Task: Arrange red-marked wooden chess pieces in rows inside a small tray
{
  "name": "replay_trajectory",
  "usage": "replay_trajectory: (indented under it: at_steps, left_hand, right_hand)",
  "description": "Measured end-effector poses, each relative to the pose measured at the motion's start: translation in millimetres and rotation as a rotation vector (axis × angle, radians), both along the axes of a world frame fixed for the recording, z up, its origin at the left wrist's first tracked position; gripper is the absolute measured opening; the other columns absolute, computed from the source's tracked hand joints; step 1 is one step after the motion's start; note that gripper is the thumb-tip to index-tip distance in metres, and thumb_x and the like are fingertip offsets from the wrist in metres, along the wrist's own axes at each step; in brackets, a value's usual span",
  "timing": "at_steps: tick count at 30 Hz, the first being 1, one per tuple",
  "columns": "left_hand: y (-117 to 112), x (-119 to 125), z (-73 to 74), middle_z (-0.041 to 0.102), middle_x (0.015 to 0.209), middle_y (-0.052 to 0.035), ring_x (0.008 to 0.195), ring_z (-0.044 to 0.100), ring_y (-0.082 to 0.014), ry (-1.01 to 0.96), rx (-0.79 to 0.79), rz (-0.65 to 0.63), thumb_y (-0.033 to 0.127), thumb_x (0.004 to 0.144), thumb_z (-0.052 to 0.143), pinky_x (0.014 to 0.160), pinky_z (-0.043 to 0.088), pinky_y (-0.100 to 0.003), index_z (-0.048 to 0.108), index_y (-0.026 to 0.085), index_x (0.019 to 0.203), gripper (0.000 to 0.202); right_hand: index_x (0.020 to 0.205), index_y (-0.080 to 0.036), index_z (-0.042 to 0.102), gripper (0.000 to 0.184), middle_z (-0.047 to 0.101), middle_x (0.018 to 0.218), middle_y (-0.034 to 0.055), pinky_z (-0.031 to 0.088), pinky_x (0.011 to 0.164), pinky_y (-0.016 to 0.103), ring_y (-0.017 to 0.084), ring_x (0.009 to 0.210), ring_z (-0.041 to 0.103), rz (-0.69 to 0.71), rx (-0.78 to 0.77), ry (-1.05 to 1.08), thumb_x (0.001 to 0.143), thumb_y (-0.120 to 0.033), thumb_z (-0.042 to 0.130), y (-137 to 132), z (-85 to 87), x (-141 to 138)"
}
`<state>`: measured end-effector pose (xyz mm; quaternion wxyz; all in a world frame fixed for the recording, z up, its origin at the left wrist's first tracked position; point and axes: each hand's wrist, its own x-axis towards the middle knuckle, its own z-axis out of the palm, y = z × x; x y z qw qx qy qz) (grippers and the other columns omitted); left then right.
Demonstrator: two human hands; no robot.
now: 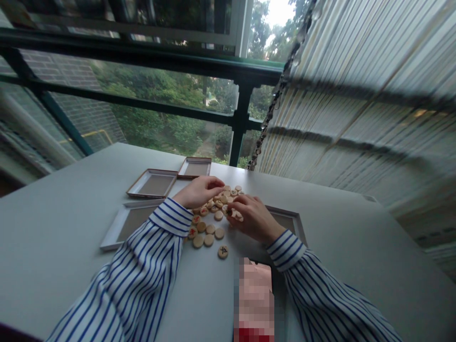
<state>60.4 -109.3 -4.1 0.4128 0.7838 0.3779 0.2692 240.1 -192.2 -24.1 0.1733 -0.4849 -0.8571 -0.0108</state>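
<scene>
Several round wooden game discs (210, 230) with red or black characters lie scattered on a white table (53, 237). My left hand (198, 191) rests curled over the top of the pile, fingertips pressed on discs. My right hand (251, 217) is closed in a pinch on one disc (231, 212) with a dark mark at the pile's right side. Both arms wear blue-and-white striped sleeves.
Shallow trays lie around the pile: two brown-rimmed ones (153, 183) (195, 167) at the back, a white one (125, 224) at left and another (289, 221) under my right wrist. A phone (255, 299) lies near the front edge. A window railing and a blind stand behind.
</scene>
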Motion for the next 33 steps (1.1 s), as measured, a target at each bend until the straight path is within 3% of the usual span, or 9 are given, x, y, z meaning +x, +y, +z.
replay_trajectory:
  at_steps: [5,15,30,33]
  left_hand:
    - [2.8,-3.5,1.2,0.067,0.090,-0.0089,0.082,0.062,-0.0178,0.123,0.141,0.057,0.031,0.074,0.051,0.074,0.048,-0.028,0.064,0.011,0.092,0.029]
    - [-2.5,-0.4,-2.4,0.067,0.088,-0.0067,0.080,0.060,-0.0170,0.246,0.270,0.071,0.033,0.075,0.051,0.071,0.046,-0.024,0.066,0.014,0.092,0.029]
    - [-7.3,2.1,-0.4,0.066,0.092,-0.0069,0.087,0.059,-0.0187,0.341,0.308,0.051,0.032,0.076,0.048,0.073,0.044,-0.025,0.065,0.016,0.095,0.030]
    - [-6.8,1.5,-1.0,0.066,0.092,-0.0064,0.087,0.059,-0.0191,0.338,0.311,0.050,0.032,0.076,0.048,0.073,0.044,-0.025,0.065,0.017,0.095,0.029]
  right_hand:
    - [0.096,-0.022,0.060,0.023,0.055,0.098,0.0063,0.032,0.076,0.031,0.018,0.096,0.047,0.038,-0.067,-0.051,0.079,-0.037,0.054,-0.5,-3.7,0.9]
    - [0.095,-0.023,0.063,0.026,0.053,0.096,0.0061,0.031,0.074,0.031,0.018,0.092,0.046,0.049,-0.138,-0.066,0.080,-0.041,0.052,-0.4,-5.0,-1.9]
    - [0.088,-0.024,0.065,0.025,0.054,0.095,0.0051,0.030,0.073,0.032,0.018,0.090,0.046,0.049,-0.148,-0.060,0.078,-0.043,0.054,2.6,-11.2,-3.9]
    - [0.094,-0.025,0.064,0.026,0.054,0.095,0.0050,0.031,0.074,0.032,0.018,0.091,0.047,0.047,-0.152,-0.061,0.078,-0.043,0.055,3.1,-9.8,-1.8]
